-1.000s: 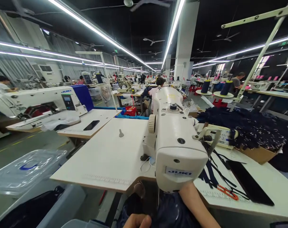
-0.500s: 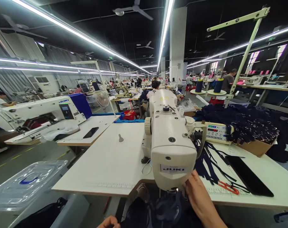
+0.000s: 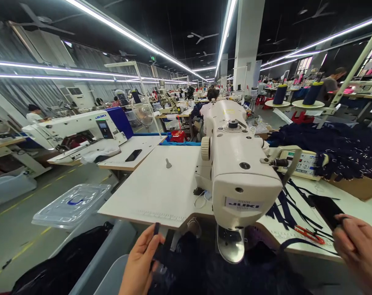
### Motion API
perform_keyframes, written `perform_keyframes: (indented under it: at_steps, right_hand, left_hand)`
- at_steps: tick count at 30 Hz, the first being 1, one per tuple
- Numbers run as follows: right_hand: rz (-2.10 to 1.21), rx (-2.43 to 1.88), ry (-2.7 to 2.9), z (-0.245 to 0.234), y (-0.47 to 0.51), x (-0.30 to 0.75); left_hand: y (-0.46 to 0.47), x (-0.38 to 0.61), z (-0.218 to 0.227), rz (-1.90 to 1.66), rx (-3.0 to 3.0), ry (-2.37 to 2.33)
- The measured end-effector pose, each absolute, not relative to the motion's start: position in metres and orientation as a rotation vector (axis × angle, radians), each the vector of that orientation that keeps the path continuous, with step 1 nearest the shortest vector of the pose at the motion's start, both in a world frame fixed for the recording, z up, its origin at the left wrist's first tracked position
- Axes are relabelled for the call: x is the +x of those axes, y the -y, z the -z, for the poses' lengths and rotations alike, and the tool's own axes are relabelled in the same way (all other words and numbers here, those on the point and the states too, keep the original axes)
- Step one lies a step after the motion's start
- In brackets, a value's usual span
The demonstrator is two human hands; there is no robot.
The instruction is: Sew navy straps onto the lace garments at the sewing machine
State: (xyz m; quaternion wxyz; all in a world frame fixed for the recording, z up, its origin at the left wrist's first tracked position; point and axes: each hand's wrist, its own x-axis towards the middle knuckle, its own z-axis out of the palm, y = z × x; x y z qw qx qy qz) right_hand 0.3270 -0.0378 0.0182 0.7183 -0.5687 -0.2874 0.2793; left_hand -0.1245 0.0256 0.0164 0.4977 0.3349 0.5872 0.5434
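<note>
A cream JUKI sewing machine (image 3: pixel 242 172) stands on a white table (image 3: pixel 161 192) in front of me. Dark navy fabric (image 3: pixel 222 274) lies bunched under its needle end. My left hand (image 3: pixel 141 262) is at the lower left, fingers closed on a fold of that dark fabric beside the table edge. My right hand (image 3: pixel 359 250) is at the lower right, fingers curled and pinching a thin dark strap (image 3: pixel 296 243) that runs back toward the machine. Several navy strips (image 3: pixel 285 205) lie on the table right of the machine.
Red snips (image 3: pixel 308 234) and a black phone (image 3: pixel 325 207) lie on the table's right side. A control panel (image 3: pixel 302 164) and a box heaped with dark garments (image 3: pixel 342 151) stand behind. A lidded clear bin (image 3: pixel 72 203) sits left. Other people work at machines farther off.
My right hand has moved from under the machine head out to the lower right, drawing a strap with it. My left hand has risen and gripped the fabric. The view shifted left.
</note>
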Motion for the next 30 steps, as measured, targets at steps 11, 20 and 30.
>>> perform_keyframes:
  at_steps: [11, 20, 30]
  right_hand:
    - [-0.839, -1.441, 1.698, -0.029, 0.048, 0.183]
    - [-0.941, -1.505, 1.656, -0.029, 0.050, 0.182]
    - [-0.891, -1.280, 1.698, -0.010, 0.055, 0.174]
  left_hand:
    - [0.013, -0.005, -0.037, -0.780, 1.805, -1.008]
    - [0.009, -0.009, -0.039, -0.784, 1.657, -1.002]
    - [0.012, -0.002, -0.029, -0.798, 1.744, -1.113]
